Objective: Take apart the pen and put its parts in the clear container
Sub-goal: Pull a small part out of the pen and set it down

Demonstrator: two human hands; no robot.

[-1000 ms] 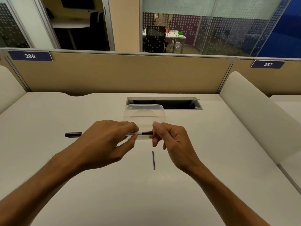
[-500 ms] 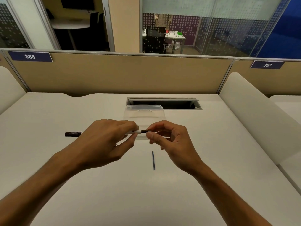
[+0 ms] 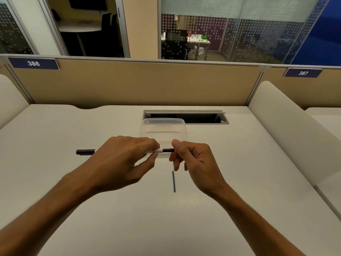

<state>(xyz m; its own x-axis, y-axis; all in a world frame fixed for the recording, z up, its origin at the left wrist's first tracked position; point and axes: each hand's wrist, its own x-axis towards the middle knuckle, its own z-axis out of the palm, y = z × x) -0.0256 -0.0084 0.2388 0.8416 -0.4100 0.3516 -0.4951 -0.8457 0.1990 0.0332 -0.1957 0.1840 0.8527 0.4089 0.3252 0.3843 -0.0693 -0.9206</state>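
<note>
A white pen [image 3: 156,150] with black ends lies level above the desk, held between both hands. My left hand [image 3: 121,159] wraps its white barrel, and the black cap end [image 3: 85,152] sticks out to the left. My right hand [image 3: 191,159] pinches the short black end piece [image 3: 168,150] with thumb and fingertips. The clear container [image 3: 163,129] stands just behind the hands, its near wall partly hidden by them. A thin dark blue refill rod [image 3: 173,181] lies on the desk in front of my right hand.
A white desk [image 3: 55,135] with an open cable slot [image 3: 186,117] sits behind the container. A tan partition [image 3: 138,84] closes the back, and a pale padded divider [image 3: 287,130] rises on the right.
My right hand's fingers slid in along the black end piece, then back out to its tip. The left hand and pen stayed in place.
</note>
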